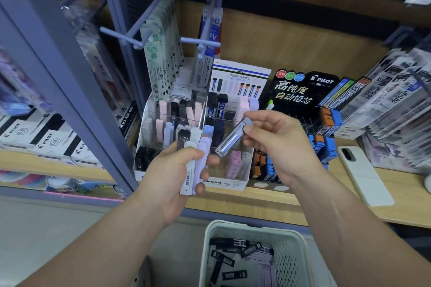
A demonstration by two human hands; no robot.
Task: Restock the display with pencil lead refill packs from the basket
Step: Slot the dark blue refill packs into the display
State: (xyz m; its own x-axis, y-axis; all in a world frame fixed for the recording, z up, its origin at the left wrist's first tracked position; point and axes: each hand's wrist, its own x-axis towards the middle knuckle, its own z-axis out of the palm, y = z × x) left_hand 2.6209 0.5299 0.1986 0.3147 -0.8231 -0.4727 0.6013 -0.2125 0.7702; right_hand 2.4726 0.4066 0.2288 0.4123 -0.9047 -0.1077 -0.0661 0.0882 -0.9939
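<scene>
Above the basket (210,240) | left hand (170,184) grips at least three packs (198,165) | right hand (279,144) pinches single pack (231,140)

The left hand (173,176) grips a bundle of pastel refill packs (195,165). The right hand (277,144) pinches one clear pack (233,138) above the Tombow display (229,184). The basket (296,254) sits below.

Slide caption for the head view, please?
Right hand holds one lead pack before the display; left hand grips a bundle.
</scene>
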